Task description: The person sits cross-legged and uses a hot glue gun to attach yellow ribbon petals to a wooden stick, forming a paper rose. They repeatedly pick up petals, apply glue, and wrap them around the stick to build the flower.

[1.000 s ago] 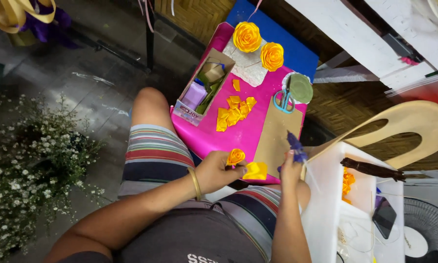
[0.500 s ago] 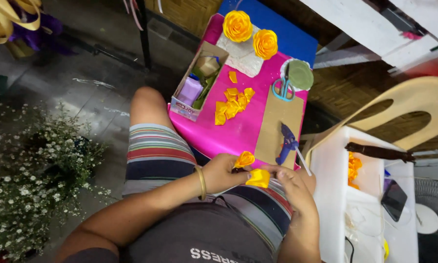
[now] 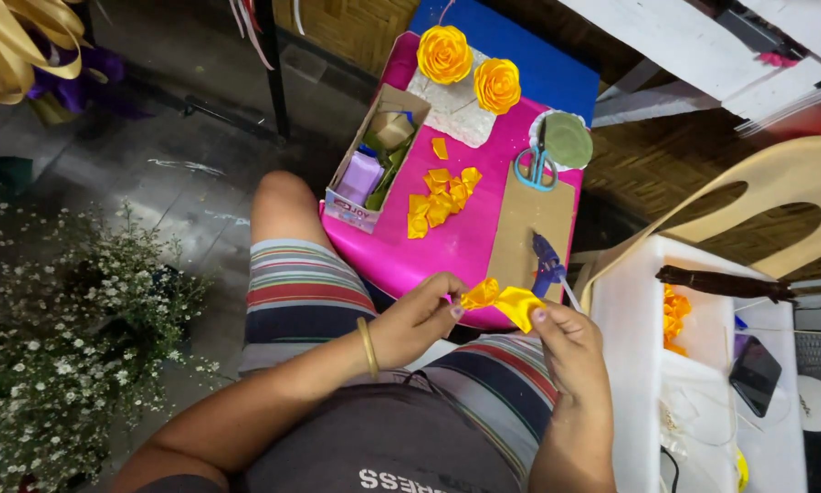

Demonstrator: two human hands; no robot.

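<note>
Left hand [image 3: 420, 315] pinched shut on a small rolled yellow bud [image 3: 480, 294], fingertips closed around its left end. Right hand [image 3: 566, 340] gripping a flat yellow petal [image 3: 520, 306] by its right edge, thumb on top. Bud and petal touching, held just above the lap at the near edge of the pink worktop [image 3: 470, 242]; together forming a short strip with long axis running left to right, bud end tilted slightly up toward the worktop. Blue glue gun [image 3: 547, 260] lying on brown card just beyond the right hand, nozzle toward the lap. Farther up: loose pile of yellow petals [image 3: 441, 203], blue-handled scissors [image 3: 538, 164], 2 finished yellow roses [image 3: 470, 68], open cardboard box [image 3: 374, 164] at the left edge.
</note>
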